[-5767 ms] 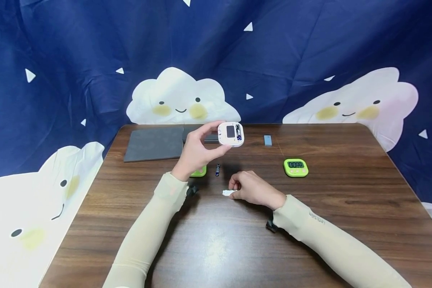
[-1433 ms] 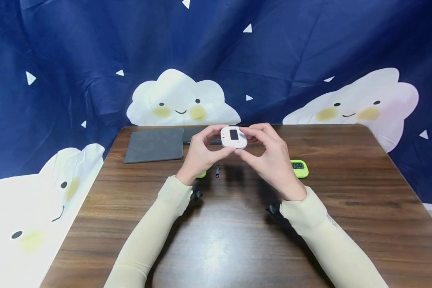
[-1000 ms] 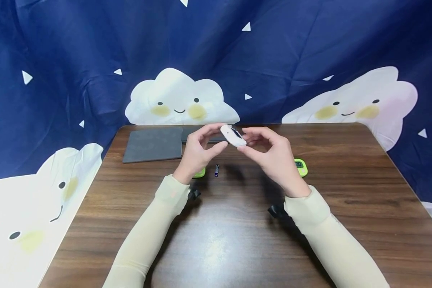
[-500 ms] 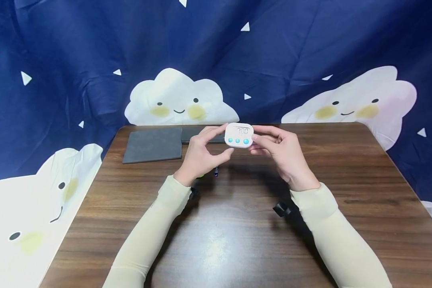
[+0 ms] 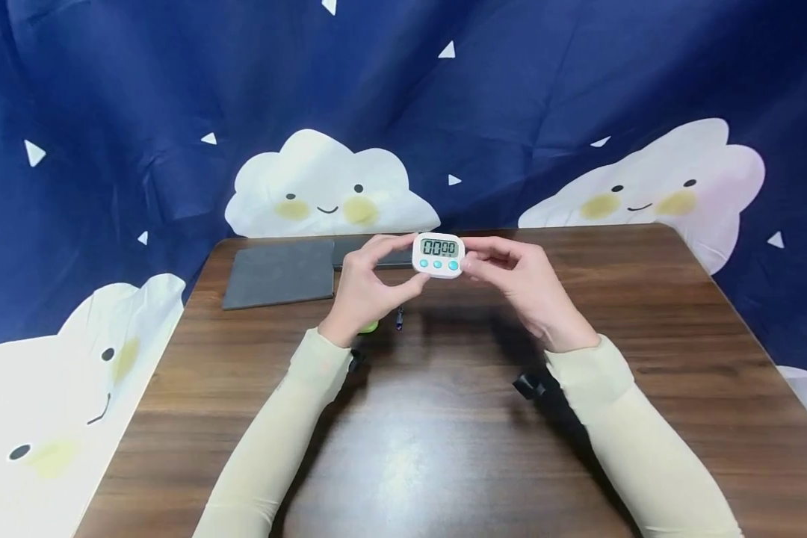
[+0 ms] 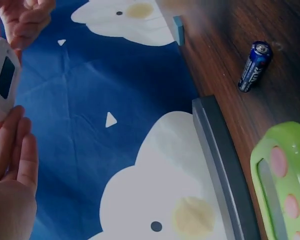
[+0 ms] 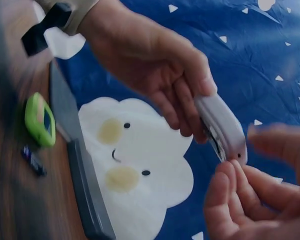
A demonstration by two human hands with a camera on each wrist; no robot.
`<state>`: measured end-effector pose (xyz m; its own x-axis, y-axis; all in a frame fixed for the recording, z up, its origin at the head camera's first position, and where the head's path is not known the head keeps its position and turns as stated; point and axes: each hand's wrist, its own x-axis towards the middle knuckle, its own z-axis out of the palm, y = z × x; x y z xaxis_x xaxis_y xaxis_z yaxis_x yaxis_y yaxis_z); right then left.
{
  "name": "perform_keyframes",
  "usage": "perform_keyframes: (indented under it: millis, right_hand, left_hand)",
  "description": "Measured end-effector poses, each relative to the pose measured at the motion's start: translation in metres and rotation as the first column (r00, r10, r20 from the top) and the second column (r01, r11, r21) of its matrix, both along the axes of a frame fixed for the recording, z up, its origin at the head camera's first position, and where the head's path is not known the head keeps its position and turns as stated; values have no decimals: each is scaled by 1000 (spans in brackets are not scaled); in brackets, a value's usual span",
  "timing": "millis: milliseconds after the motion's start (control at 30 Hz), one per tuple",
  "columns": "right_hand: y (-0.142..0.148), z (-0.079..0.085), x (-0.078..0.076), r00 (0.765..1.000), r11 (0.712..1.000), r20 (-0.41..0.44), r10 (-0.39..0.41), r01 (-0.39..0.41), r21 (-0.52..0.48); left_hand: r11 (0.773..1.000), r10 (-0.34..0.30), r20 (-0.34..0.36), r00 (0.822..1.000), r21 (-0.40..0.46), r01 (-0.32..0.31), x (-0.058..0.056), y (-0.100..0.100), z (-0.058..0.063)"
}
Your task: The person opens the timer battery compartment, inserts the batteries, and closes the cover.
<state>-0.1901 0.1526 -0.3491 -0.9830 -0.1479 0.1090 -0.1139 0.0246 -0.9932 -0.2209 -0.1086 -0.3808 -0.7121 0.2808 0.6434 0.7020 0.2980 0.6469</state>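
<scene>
In the head view a white digital timer (image 5: 438, 255) with three blue buttons is held up above the table, its screen reading 00 00. My left hand (image 5: 366, 282) grips its left side between fingers and thumb. On the other side my right hand (image 5: 534, 288) pinches the timer's edge, with the thumb (image 5: 477, 267) by the rightmost button; that thumb is blurred in the right wrist view. The timer's back faces away from the head camera. A blue battery (image 6: 255, 67) lies on the table below, beside a green timer (image 6: 285, 175) mostly hidden behind my left wrist in the head view.
A dark grey flat panel (image 5: 282, 273) lies at the back left of the wooden table (image 5: 430, 448), with a darker bar (image 5: 350, 250) beside it. A small light-blue block (image 6: 178, 30) shows in the left wrist view. A cloud-print curtain (image 5: 484, 112) hangs behind.
The right hand, earlier pinching a small white piece on the table, came up to the timer. Both hands turned the timer from its back to its front, and its display changed to 00 00.
</scene>
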Motion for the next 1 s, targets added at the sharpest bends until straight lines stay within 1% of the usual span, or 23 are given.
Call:
perform_keyframes:
  millis: [100,167,200,300,367,433,500,567,667,733,767,833,933,1000]
  right_hand:
    - [4,2,-2,997,990,-68,48,-38,137]
    - [8,2,-5,991,971,-115,67,-38,237]
    - [9,1,-7,989,956,-132,72,-31,290]
    - [14,-7,-13,983,898,-159,95,-16,440]
    - [18,-16,-16,982,852,-154,108,-11,523]
    - [22,-26,-20,984,814,-129,122,-25,581]
    - [26,-38,-23,986,787,-91,141,-56,614]
    - [30,-49,-27,986,774,-48,162,-97,626]
    - [33,-63,-31,981,762,19,191,-160,627]
    - [34,-70,-34,978,751,51,201,-187,633]
    - [34,-72,-35,977,745,59,205,-195,638]
    - [33,-75,-37,974,735,82,211,-214,644]
    - [32,-79,-37,969,730,129,211,-244,639]
    - [32,-81,-36,965,720,159,207,-260,644]
  left_hand:
    - [1000,19,17,1000,0,-19,-1,1,-4]
    - [999,30,19,999,-16,-30,-2,2,-7]
    - [999,37,24,999,-27,-37,-3,3,-10]
    - [996,44,61,997,-78,-39,-5,7,-17]
    - [990,46,109,993,-138,-31,-5,9,-23]
    - [977,48,176,983,-212,-10,-5,12,-28]
    - [956,62,243,968,-294,12,-6,14,-33]
    - [932,68,309,949,-359,51,-7,17,-37]
    - [898,62,385,921,-425,117,-10,20,-41]
    - [883,51,417,907,-444,154,-12,22,-44]
    - [875,50,423,905,-454,164,-13,22,-45]
    - [856,54,423,904,-486,176,-15,24,-47]
    - [828,64,426,903,-528,190,-15,28,-48]
    - [806,72,440,895,-554,208,-15,30,-50]
